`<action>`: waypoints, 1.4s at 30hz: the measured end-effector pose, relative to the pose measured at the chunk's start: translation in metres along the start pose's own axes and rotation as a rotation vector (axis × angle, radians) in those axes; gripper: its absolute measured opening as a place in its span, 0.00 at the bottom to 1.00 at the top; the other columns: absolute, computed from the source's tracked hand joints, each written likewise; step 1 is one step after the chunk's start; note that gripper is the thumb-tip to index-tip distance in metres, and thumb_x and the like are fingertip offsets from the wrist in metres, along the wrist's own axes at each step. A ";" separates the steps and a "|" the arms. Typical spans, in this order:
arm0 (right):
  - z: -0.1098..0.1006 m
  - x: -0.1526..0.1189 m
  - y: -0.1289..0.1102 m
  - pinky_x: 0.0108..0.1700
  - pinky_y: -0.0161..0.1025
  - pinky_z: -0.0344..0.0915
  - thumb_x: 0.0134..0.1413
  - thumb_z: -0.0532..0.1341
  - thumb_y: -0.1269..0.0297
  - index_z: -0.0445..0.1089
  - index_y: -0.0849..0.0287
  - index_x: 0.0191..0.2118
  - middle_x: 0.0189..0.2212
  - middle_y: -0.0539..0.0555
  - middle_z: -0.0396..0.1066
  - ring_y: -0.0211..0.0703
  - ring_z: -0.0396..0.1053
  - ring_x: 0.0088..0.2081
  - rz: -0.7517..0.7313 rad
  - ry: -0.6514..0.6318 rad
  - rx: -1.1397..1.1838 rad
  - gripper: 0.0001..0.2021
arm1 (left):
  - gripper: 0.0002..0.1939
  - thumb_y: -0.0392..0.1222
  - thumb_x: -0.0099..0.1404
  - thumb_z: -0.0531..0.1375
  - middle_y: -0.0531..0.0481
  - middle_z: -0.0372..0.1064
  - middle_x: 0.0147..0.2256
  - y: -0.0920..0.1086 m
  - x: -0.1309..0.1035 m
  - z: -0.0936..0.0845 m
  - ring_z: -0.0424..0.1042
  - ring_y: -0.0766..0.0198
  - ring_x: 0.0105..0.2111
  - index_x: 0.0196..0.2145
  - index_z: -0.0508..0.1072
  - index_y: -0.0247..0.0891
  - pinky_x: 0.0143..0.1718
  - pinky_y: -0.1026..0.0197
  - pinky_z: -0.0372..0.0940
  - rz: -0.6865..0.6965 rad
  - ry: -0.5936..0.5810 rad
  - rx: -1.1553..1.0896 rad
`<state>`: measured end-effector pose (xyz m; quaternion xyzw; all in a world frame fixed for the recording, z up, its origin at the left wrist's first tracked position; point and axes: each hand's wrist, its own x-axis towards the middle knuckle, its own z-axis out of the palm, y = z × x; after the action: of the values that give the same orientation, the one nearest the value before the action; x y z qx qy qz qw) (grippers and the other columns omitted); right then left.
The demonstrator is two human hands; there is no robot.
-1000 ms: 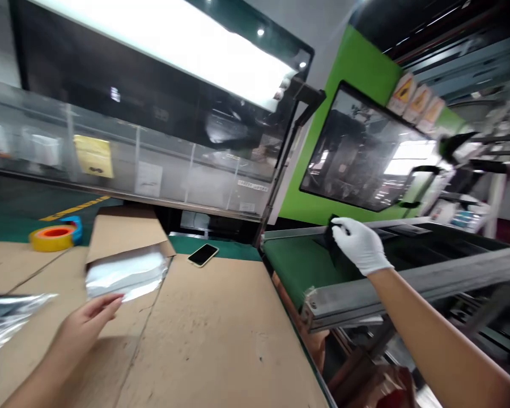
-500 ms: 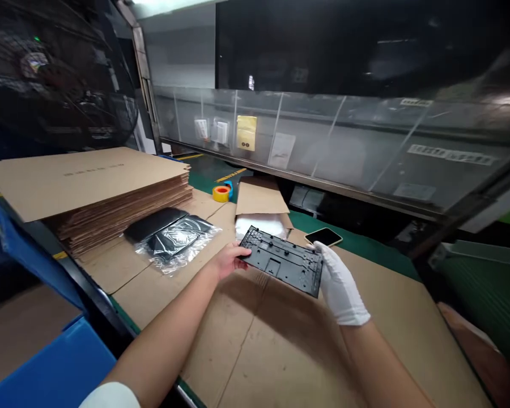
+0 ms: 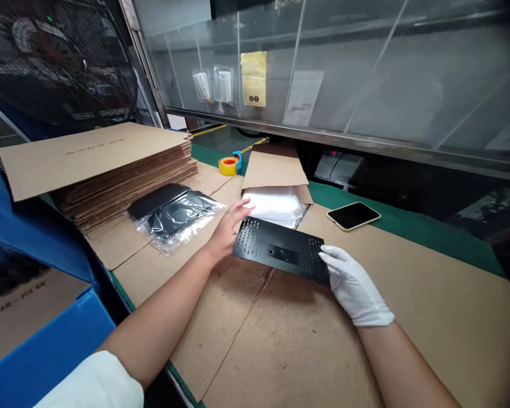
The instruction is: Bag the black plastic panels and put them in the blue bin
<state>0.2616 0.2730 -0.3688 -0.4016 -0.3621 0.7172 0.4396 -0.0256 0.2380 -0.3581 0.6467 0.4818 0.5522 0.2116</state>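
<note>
A black plastic panel [image 3: 276, 249], perforated with rows of slots at both ends, is held above the cardboard-covered bench. My right hand [image 3: 351, 283], in a white glove, grips its right end, with fingers over the near corner. At the left end is my bare left hand [image 3: 228, 231], its fingers stretched out and apart. Whether its palm touches the panel edge I cannot tell. Just behind the panel lies a white wrapped bundle [image 3: 272, 205] under a cardboard flap [image 3: 276, 164]. To the left, black panels in a clear plastic bag [image 3: 174, 215] rest on the bench.
A tall stack of flat cardboard sheets [image 3: 127, 187] stands at the left. Yellow tape [image 3: 228, 166] sits at the back, and a phone [image 3: 353, 216] lies to the right. Blue bins [image 3: 55, 345] flank the bench's left side. A metal-framed clear partition [image 3: 246, 119] runs behind.
The panel has been turned over, from its ribbed inside to its smooth slotted face. My left fingers have come off its edge and spread. The view has tipped downward.
</note>
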 end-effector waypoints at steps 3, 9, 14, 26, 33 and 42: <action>-0.003 0.005 0.007 0.35 0.34 0.70 0.29 0.74 0.66 0.70 0.55 0.31 0.32 0.48 0.74 0.37 0.72 0.32 -0.076 0.028 0.024 0.18 | 0.40 0.40 0.57 0.65 0.41 0.54 0.61 -0.009 -0.002 0.003 0.65 0.57 0.51 0.64 0.54 0.45 0.56 0.53 0.57 -0.018 0.086 0.048; -0.006 0.008 0.009 0.35 0.31 0.71 0.28 0.76 0.67 0.69 0.56 0.29 0.30 0.47 0.74 0.36 0.72 0.32 -0.077 0.022 0.067 0.19 | 0.32 0.36 0.58 0.64 0.46 0.63 0.54 -0.016 -0.002 0.005 0.67 0.60 0.47 0.59 0.63 0.45 0.50 0.58 0.63 0.066 0.110 0.272; -0.005 0.009 0.009 0.35 0.31 0.72 0.26 0.76 0.67 0.71 0.56 0.32 0.32 0.48 0.75 0.35 0.72 0.32 -0.094 0.054 0.073 0.21 | 0.31 0.37 0.62 0.60 0.46 0.64 0.54 -0.014 -0.001 0.001 0.68 0.61 0.45 0.61 0.59 0.47 0.49 0.58 0.65 0.167 0.093 0.378; 0.000 0.001 -0.002 0.34 0.32 0.73 0.34 0.73 0.65 0.75 0.55 0.36 0.36 0.51 0.76 0.37 0.74 0.33 -0.065 0.031 0.115 0.17 | 0.19 0.44 0.64 0.57 0.44 0.71 0.47 -0.007 -0.001 0.001 0.70 0.59 0.43 0.52 0.71 0.37 0.42 0.60 0.66 0.055 0.011 0.280; -0.003 0.002 -0.011 0.27 0.34 0.72 0.52 0.63 0.58 0.72 0.59 0.34 0.28 0.53 0.75 0.38 0.72 0.25 0.108 -0.013 0.177 0.09 | 0.21 0.56 0.62 0.58 0.52 0.67 0.18 -0.006 0.001 0.009 0.59 0.72 0.15 0.23 0.70 0.34 0.18 0.68 0.53 -0.431 -0.066 -0.042; -0.011 0.004 -0.014 0.24 0.37 0.72 0.55 0.57 0.46 0.71 0.57 0.36 0.33 0.56 0.76 0.39 0.72 0.25 0.158 0.009 0.289 0.18 | 0.17 0.51 0.64 0.58 0.50 0.71 0.25 -0.008 0.001 0.006 0.70 0.65 0.27 0.26 0.74 0.35 0.30 0.64 0.64 -0.171 -0.165 0.192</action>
<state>0.2746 0.2837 -0.3624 -0.3645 -0.2206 0.7924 0.4365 -0.0230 0.2436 -0.3659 0.6636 0.5667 0.4286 0.2342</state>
